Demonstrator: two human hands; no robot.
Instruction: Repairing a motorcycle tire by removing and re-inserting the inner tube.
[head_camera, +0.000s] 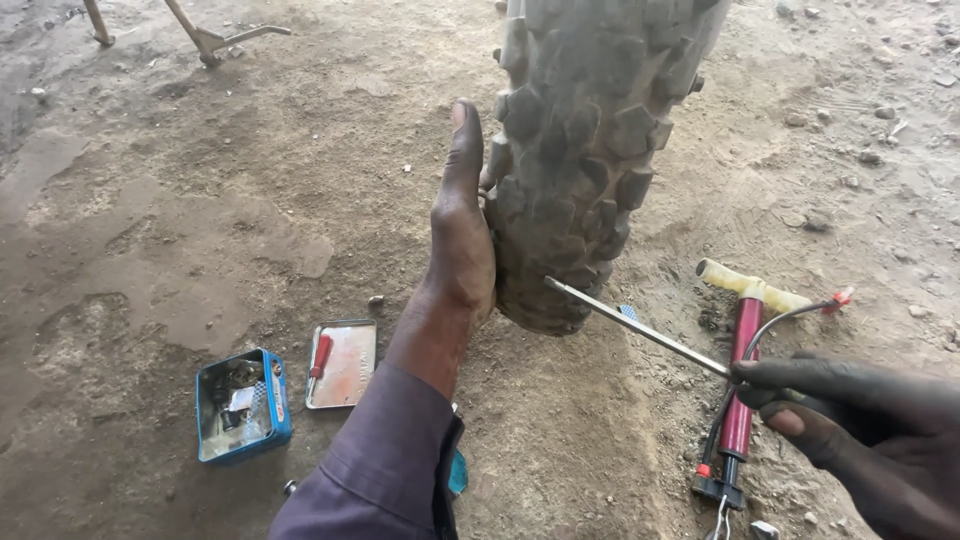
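My left hand (462, 235) lies flat and open against the side of the knobby tyre (585, 150) standing on the dirt ground (180, 200), while my right hand (860, 430) pinches a metal lever (640, 328) whose tip touches the tyre's lower edge, just beside a red hand pump (740, 385).

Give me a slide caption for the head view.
Left hand braces a knobby tyre while right hand holds a metal lever against it.

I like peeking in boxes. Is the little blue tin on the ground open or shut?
Open. The blue tin shows small bits inside, and a flat lid lies apart beside it, with a red-handled tool resting on it.
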